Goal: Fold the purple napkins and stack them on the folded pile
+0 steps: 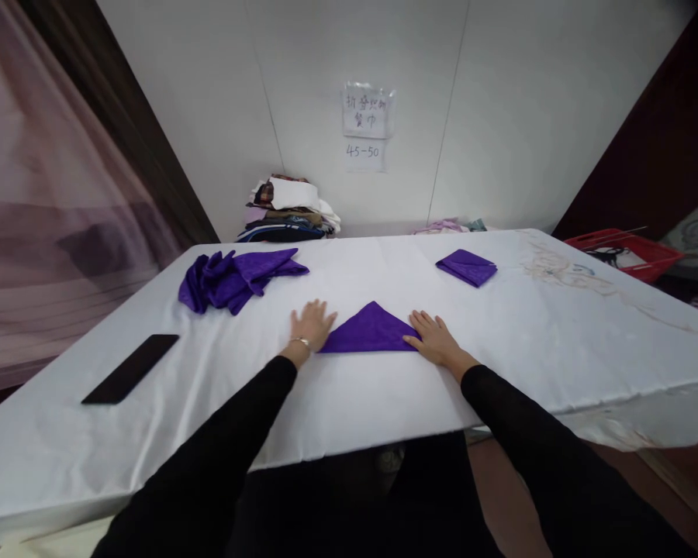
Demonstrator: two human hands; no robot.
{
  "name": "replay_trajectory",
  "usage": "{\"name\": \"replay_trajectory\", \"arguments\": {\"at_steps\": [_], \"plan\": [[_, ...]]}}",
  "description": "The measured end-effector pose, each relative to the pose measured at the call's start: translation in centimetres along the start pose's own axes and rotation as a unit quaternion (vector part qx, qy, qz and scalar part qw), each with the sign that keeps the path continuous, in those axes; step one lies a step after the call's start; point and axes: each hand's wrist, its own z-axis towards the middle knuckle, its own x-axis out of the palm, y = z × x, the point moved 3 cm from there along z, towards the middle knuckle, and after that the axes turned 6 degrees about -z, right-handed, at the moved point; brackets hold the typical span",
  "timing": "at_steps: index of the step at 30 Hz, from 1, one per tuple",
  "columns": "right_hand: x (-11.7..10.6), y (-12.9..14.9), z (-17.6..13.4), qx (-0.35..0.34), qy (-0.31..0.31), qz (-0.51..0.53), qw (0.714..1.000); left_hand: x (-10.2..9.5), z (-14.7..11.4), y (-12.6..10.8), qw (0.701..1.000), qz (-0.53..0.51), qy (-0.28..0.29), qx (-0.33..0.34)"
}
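A purple cloth napkin (372, 329) lies folded into a flat triangle, its point away from me and its long edge towards me. On its left corner rests my left hand (314, 324), open and palm down, a bracelet at the wrist. My right hand (435, 338) lies flat over the right corner with its fingers spread. Both corners are partly hidden under the hands. Farther back on the right is a folded purple napkin (466, 267). Several crumpled purple cloths (238, 280) are heaped at the back left.
A white cloth covers the table (361, 395). A dark flat rectangular piece (131, 370) lies on the left. Stacked clothes (291, 209) stand behind the far edge, below a handwritten sign (368, 112) on the wall. Beyond the right side is a red basket (654, 260).
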Motion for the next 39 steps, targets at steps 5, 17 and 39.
{"name": "replay_trajectory", "arguments": {"at_steps": [5, 17, 39], "plan": [[0.1, 0.0, 0.1, 0.01, 0.006, -0.007, 1.0, 2.8, -0.2, -8.0, 0.98, -0.061, 0.029, 0.188], [-2.3, 8.4, 3.2, -0.06, -0.037, 0.079, 0.994, 3.9, -0.3, -8.3, 0.977, -0.04, 0.081, 0.195], [0.0, 2.2, 1.4, -0.036, -0.014, 0.046, 0.998, 2.6, -0.3, -0.3, 0.992, -0.032, 0.074, 0.094]]}}
